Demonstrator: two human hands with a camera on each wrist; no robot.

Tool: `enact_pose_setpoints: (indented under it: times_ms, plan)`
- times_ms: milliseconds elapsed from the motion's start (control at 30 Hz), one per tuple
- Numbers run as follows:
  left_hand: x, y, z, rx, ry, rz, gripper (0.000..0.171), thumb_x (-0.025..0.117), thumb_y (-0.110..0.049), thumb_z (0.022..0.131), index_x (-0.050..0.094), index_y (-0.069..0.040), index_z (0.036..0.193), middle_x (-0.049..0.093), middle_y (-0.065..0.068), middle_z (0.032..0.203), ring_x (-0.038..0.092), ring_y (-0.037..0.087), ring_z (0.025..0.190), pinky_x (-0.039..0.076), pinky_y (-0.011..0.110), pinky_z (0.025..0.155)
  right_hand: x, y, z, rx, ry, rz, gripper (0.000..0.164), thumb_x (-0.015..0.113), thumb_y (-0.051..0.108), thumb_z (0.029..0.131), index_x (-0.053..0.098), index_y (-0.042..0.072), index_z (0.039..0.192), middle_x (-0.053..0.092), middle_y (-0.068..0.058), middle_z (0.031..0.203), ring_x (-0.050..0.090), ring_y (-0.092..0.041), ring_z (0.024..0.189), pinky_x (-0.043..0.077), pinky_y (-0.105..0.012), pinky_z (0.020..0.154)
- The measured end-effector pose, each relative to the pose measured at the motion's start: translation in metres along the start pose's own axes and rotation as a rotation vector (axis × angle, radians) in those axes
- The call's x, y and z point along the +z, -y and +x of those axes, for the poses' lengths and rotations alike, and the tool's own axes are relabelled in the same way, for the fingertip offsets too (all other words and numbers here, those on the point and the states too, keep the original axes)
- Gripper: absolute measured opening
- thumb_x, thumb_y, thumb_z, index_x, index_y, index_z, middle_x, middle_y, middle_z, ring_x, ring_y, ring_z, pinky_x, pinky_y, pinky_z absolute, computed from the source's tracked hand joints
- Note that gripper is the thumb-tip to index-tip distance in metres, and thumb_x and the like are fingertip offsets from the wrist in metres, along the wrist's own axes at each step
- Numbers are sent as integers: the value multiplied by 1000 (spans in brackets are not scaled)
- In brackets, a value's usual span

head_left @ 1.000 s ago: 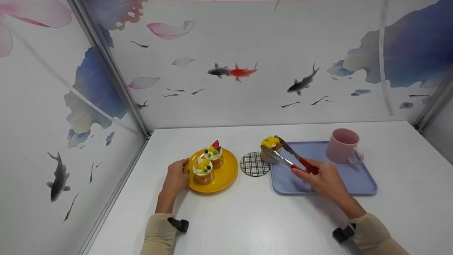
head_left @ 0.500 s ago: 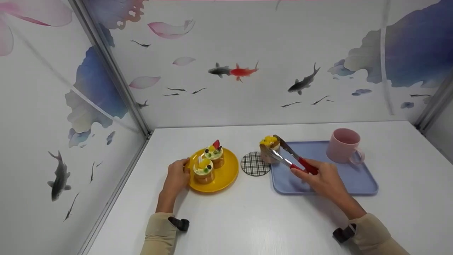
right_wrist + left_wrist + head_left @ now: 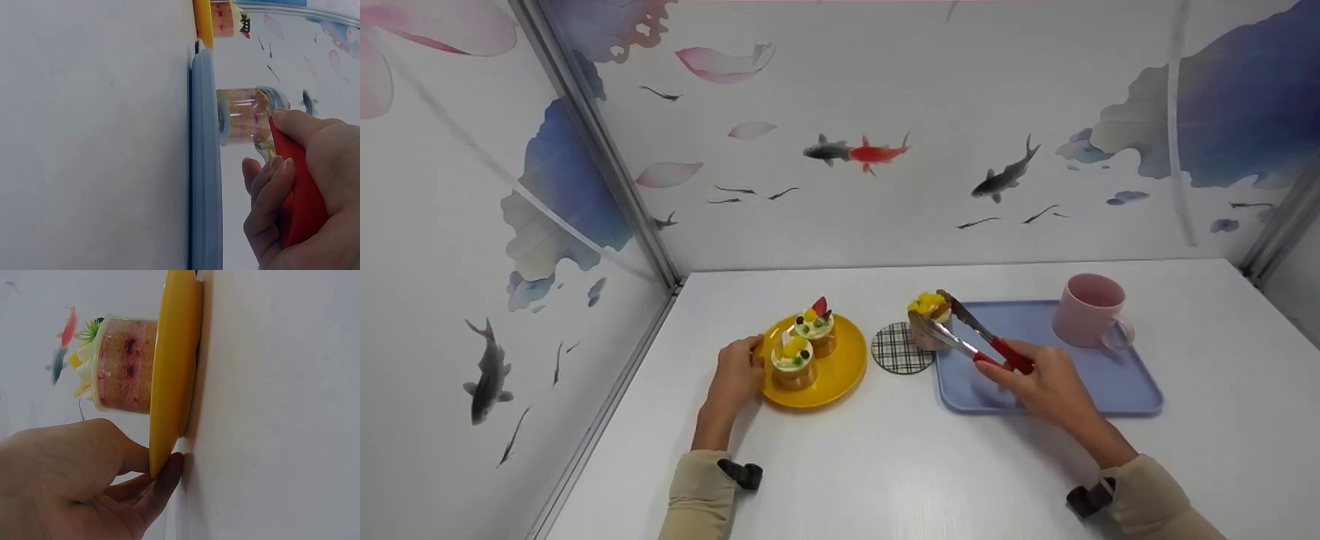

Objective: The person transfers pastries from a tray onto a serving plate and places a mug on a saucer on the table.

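My left hand [image 3: 736, 373] pinches the left rim of a round yellow plate [image 3: 840, 382], thumb above and fingers beneath in the left wrist view. Two small cake cups stand on that plate: the front cake cup [image 3: 793, 364] has yellow fruit and dark berries, the rear cake cup [image 3: 816, 330] a strawberry piece. In my right hand [image 3: 1050, 379] are metal tongs [image 3: 1012, 352] with red handles. Their tips clasp the upper part of a third cake cup [image 3: 931, 330], heaped with yellow fruit pieces. It appears upright, between the checked coaster and the blue tray's left edge.
A blue rectangular tray [image 3: 1050, 397] lies under my right hand, with a pink mug [image 3: 1087, 309] at its far right corner. Between plate and tray sits a round black-and-white checked coaster [image 3: 896, 352]. A patterned wall [image 3: 840, 225] closes off the table's back.
The cake cup in the tongs has shifted slightly left, now overlapping the coaster's right side more. My left hand still holds the plate's rim in the same place.
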State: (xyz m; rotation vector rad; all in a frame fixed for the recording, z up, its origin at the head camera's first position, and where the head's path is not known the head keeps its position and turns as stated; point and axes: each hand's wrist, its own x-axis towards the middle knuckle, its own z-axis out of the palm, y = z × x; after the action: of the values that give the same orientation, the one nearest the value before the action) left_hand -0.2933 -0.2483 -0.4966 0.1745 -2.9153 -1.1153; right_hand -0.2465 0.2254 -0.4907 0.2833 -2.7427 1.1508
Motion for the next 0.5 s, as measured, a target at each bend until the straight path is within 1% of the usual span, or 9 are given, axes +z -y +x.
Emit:
enact_pose_setpoints:
  times_ms: [133,267,500]
  plan:
    - [1,0,-1,1,-3,8,52,58,6,105,53,2,157,59,22,157,56,35,148,46,51,126,-2,-1,-1,-6,-2,-20,65,85,47,93,73,2,138,66,-8,82,54,-20,65,39,-22,48]
    - [1,0,0,-15,9,-6,53,58,6,106,52,1,158,57,22,159,55,35,149,46,51,126,-2,-3,-1,2,11,-36,63,85,46,93,74,3,138,61,-5,77,52,-21,65,37,-22,48]
    - [-1,2,2,-19,12,-8,54,58,8,105,52,2,158,57,22,159,55,35,150,46,51,126,-5,-6,-5,7,9,-42,67,84,51,92,73,4,139,68,-8,87,54,-23,76,41,-22,51]
